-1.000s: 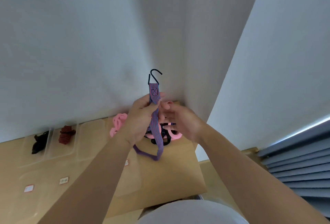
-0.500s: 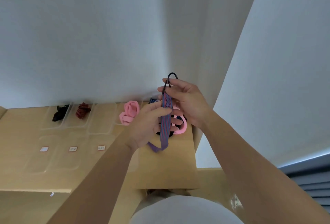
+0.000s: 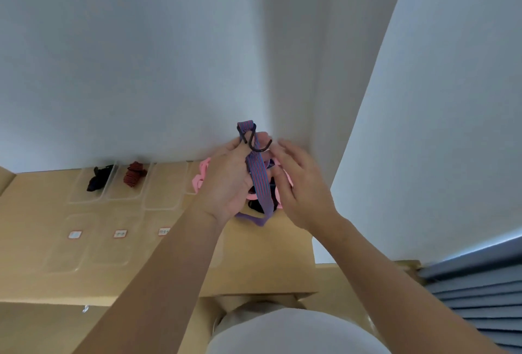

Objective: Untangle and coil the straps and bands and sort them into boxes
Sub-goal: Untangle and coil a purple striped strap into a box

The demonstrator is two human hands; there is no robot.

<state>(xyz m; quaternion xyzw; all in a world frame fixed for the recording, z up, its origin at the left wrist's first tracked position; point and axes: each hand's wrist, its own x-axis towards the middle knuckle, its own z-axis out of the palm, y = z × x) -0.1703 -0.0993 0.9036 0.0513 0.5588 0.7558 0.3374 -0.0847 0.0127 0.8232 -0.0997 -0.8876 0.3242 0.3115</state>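
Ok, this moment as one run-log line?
left hand: grips striped strap near its hook | right hand: open beside strap | boxed: black bundle, red bundle, separate boxes | unsorted: pink bands behind hands

Two hands (image 3: 226,181) (image 3: 302,190), three labels (image 3: 74,234) (image 3: 120,233) (image 3: 163,231), one purple strap (image 3: 258,181).

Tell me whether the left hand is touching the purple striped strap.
Touching. The head view shows the left hand gripping the purple striped strap near its black hook.
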